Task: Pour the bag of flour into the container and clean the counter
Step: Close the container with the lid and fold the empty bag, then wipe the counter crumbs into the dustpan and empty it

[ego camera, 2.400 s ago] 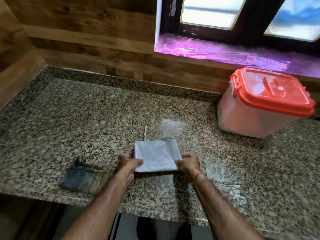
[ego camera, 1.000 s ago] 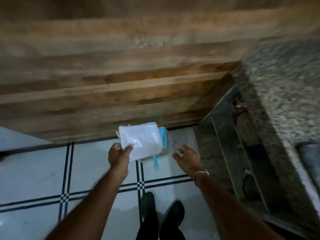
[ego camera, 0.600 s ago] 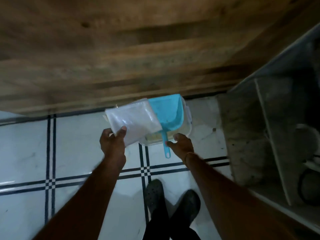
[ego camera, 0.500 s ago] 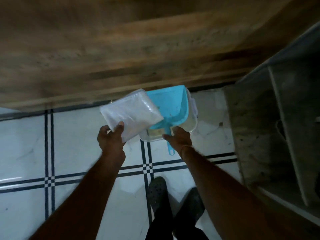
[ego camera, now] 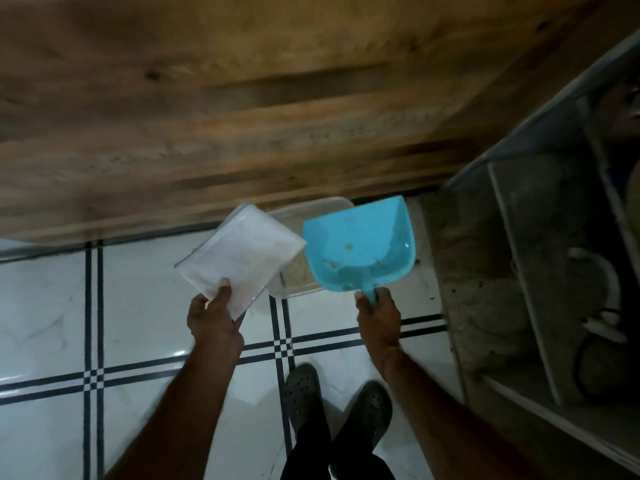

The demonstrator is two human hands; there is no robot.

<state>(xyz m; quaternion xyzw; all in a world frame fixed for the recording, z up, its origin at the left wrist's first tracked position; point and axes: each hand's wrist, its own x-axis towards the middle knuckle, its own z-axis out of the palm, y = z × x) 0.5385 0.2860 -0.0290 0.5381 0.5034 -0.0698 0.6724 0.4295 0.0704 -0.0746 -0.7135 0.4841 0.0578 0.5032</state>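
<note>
A wood-panelled wall (ego camera: 242,98) fills the upper half of the view and meets the white tiled floor (ego camera: 45,306), which is crossed by dark double lines. A clear plastic tub (ego camera: 311,207) sits on the floor right at the foot of that wall, with pale, grainy matter showing inside it. To the right of the tub stands a dim, open shelf unit (ego camera: 519,271); what lies on its shelves is too dark to make out.

A light blue dustpan (ego camera: 360,244) is held over the tub's right part, hiding it from view, with its open mouth toward the wall and a few yellowish specks on its pan. The flat, whitish folded bag (ego camera: 242,258) is held over the tub's left edge, off the floor, tilted with one corner toward the dustpan.

On the near side of the tub a pair of dark perforated clogs (ego camera: 303,393) stands on the tiles. The right hand (ego camera: 379,313) is wrapped round the dustpan's short handle. The left hand (ego camera: 214,320) pinches the bag's nearest corner, thumb on top.
</note>
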